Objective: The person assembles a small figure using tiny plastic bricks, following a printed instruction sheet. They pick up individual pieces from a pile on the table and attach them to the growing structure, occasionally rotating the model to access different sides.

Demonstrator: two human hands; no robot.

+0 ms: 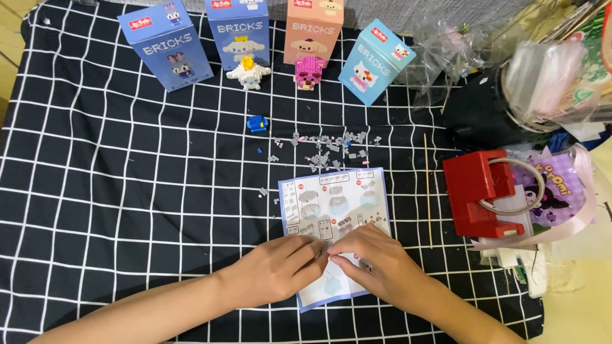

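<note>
Both hands pinching a small grey brick piece [327, 246] over the instruction sheet [335, 204].
My left hand [277, 267] and right hand [376, 261] meet fingertip to fingertip, clamped on it; loose grey bricks [331, 148] lie far of the sheet; red box [477, 191] at right.

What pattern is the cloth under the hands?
The cloth is black with a white grid, clearest in the head view.
</note>
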